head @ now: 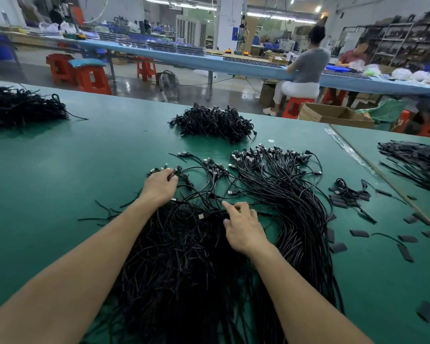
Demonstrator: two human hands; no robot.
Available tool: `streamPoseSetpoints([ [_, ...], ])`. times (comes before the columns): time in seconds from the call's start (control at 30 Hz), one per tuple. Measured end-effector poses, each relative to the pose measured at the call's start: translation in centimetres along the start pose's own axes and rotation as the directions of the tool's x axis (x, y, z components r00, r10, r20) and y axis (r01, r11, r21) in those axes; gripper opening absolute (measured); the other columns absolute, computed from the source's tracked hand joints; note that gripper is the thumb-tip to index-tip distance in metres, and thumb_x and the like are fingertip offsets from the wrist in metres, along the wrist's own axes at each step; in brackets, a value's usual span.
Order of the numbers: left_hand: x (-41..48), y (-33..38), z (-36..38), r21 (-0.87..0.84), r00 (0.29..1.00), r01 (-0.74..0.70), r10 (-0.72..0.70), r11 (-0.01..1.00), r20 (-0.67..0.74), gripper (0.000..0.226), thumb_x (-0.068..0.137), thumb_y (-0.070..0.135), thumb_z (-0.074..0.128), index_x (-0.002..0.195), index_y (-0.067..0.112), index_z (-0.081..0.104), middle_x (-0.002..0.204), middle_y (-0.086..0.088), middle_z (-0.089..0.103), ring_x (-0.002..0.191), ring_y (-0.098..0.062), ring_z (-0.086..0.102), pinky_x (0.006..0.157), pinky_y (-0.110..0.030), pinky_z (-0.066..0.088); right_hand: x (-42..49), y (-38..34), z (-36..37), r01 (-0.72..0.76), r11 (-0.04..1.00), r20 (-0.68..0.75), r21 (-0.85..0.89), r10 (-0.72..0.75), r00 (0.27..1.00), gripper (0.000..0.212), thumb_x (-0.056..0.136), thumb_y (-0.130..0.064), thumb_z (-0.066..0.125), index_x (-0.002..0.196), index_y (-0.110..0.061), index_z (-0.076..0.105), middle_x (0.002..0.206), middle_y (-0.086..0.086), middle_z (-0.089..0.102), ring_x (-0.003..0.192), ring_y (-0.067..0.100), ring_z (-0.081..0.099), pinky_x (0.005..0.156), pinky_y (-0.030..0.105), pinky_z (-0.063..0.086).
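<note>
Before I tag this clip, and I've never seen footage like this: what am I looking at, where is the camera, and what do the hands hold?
There is no machine here: a person wears one wide-angle camera on the head, looking forward and down, so the two bare arms are their own. They work at a green table strewn with long black cables that have plugs at the far ends. The left hand grips a few plug ends. The right hand rests on the cables nearer the body; whether it pinches one I cannot tell. Behind lies a heap of coiled cables, and to the right small flat black pieces.
</note>
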State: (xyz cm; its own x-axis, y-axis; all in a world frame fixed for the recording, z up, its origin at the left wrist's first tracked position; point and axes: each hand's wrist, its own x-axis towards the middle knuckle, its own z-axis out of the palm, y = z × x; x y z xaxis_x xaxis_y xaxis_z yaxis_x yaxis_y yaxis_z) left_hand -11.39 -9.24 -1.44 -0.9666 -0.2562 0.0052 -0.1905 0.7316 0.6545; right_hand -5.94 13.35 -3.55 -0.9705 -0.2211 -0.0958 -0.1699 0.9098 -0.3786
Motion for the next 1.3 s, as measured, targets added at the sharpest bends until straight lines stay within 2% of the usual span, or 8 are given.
streamPoseSetpoints([
  [0.27,-3.8,2.5,1.6,0.002,0.879,-0.314,0.292,0.949,-0.378,0.018,0.098,0.013,0.055,0.108,0.018,0.069,0.106,0.003,0.055,0.103,-0.016,0.05,0.089,-0.026,0.036,0.0,-0.9,-0.5,-0.051,0.964,-0.229,-0.261,-0.01,0.973,0.018,0.101,-0.028,0.056,0.111,-0.019,0.066,0.129,0.005,0.05,0.121,0.025,0.042,0.102,0.038,0.038],
  [0.43,-6.4,5.8,2.1,0.073,0.791,-0.612,0.608,0.788,0.067,0.022,0.096,0.025,0.052,0.113,0.024,0.065,0.102,0.009,0.064,0.097,-0.012,0.055,0.095,-0.032,0.043,-2.0,-1.7,-2.3,0.129,0.967,-0.382,-0.218,-0.206,0.901,0.018,0.1,-0.018,0.051,0.111,-0.019,0.066,0.105,0.0,0.066,0.105,0.023,0.057,0.091,0.034,0.04],
  [0.53,-7.6,6.9,1.9,0.172,0.765,-0.642,0.614,0.747,0.194,0.033,0.104,0.033,0.029,0.086,0.022,0.054,0.085,0.003,0.061,0.079,-0.018,0.056,0.084,-0.043,0.047,-3.2,-2.5,-3.5,0.175,0.978,-0.496,0.111,-0.098,0.863,0.021,0.101,-0.016,0.044,0.096,-0.018,0.065,0.083,-0.001,0.068,0.074,0.021,0.062,0.064,0.033,0.044],
  [0.73,-8.9,5.8,-0.6,0.224,0.683,-0.684,0.717,0.694,-0.138,0.05,0.101,0.048,0.029,0.06,0.022,0.043,0.052,0.009,0.043,0.041,-0.007,0.039,0.046,-0.025,0.038,-4.0,0.6,-5.0,0.174,0.984,-0.321,-0.031,-0.175,0.931,0.027,0.099,-0.044,0.054,0.103,-0.021,0.067,0.088,-0.005,0.069,0.077,0.017,0.064,0.075,0.037,0.053],
  [0.83,-8.7,4.3,-4.5,-0.04,0.672,-0.641,0.536,0.766,-0.511,0.048,0.097,0.042,0.046,0.053,0.029,0.033,0.042,0.017,0.03,0.032,-0.005,0.032,0.036,-0.012,0.023,-4.5,6.5,-4.9,-0.1,0.969,-0.237,-0.225,0.045,0.97,0.04,0.103,-0.043,0.044,0.097,-0.013,0.069,0.095,0.001,0.058,0.09,0.02,0.056,0.087,0.037,0.05],
  [0.93,-7.7,2.5,-7.0,-0.175,0.632,-0.547,0.268,0.818,-0.727,0.053,0.1,0.027,0.054,0.053,0.029,0.028,0.041,0.014,0.026,0.036,-0.001,0.034,0.038,-0.01,0.023,-5.5,9.8,-4.3,-0.201,0.979,-0.31,-0.043,0.178,0.934,0.036,0.105,-0.033,0.044,0.102,-0.011,0.072,0.111,0.006,0.06,0.104,0.028,0.058,0.086,0.038,0.048],
  [1.13,-5.9,-0.2,-4.9,0.087,0.936,-0.189,0.207,0.978,-0.286,0.053,0.103,0.045,0.044,0.058,0.016,0.046,0.054,-0.002,0.05,0.051,-0.019,0.046,0.051,-0.027,0.032,-4.8,4.5,-8.0,-0.055,0.89,-0.45,0.452,0.281,0.847,0.068,0.1,-0.059,0.026,0.062,-0.007,0.05,0.04,0.0,0.051,0.04,0.02,0.059,0.037,0.026,0.04],
  [1.3,-7.2,0.1,-1.3,-0.078,0.963,-0.262,0.266,0.962,0.049,0.043,0.106,0.037,0.04,0.075,0.014,0.059,0.061,-0.001,0.057,0.053,-0.016,0.051,0.054,-0.03,0.043,-4.3,-0.9,-13.6,0.229,0.862,-0.65,0.452,0.142,0.747,0.054,0.102,-0.048,0.046,0.057,-0.019,0.037,0.04,-0.012,0.038,0.035,0.005,0.035,0.038,0.015,0.029],
])
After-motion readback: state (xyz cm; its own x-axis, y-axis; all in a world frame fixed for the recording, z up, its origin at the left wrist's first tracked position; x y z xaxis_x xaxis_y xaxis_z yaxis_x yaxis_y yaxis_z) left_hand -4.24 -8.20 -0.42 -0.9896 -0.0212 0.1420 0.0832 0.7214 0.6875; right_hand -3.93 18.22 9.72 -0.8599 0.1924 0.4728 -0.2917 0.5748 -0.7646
